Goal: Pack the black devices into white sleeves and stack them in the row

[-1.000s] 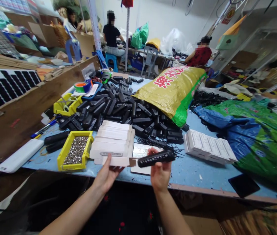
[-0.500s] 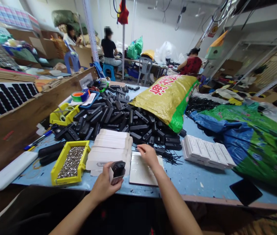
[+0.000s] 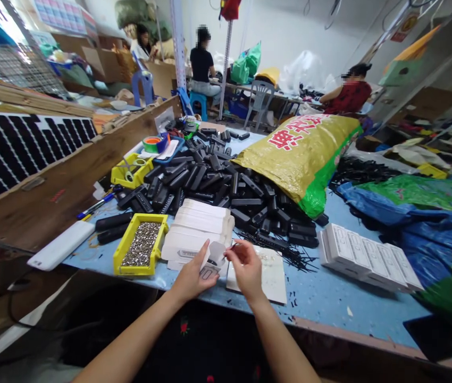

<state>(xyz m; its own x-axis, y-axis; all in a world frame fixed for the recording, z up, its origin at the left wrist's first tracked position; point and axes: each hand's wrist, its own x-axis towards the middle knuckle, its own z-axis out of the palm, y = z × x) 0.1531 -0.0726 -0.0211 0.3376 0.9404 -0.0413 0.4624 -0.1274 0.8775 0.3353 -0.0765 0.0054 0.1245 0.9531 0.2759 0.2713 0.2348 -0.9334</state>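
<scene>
My left hand (image 3: 192, 276) is closed round a small white box (image 3: 211, 264) with its end flap standing open, held just over the near table edge. My right hand (image 3: 247, 268) pinches at the flap side of that box, with a thin dark piece between finger and thumb that I cannot make out. Behind the hands lies a stack of flat white boxes (image 3: 198, 226). A white sheet (image 3: 271, 274) lies under my right hand. A heap of black remote controls (image 3: 218, 183) spills from a yellow and green sack (image 3: 301, 151).
A yellow tray of small metal parts (image 3: 140, 246) sits left of the boxes; a second yellow tray (image 3: 130, 169) holds tape rolls. A row of filled white boxes (image 3: 369, 258) lies to the right, beside blue and green bags (image 3: 421, 213). Three people sit at tables at the back.
The black remote went from my right hand into the white box in my left. My right hand reached to the white sheet, then came back to the box's open flap.
</scene>
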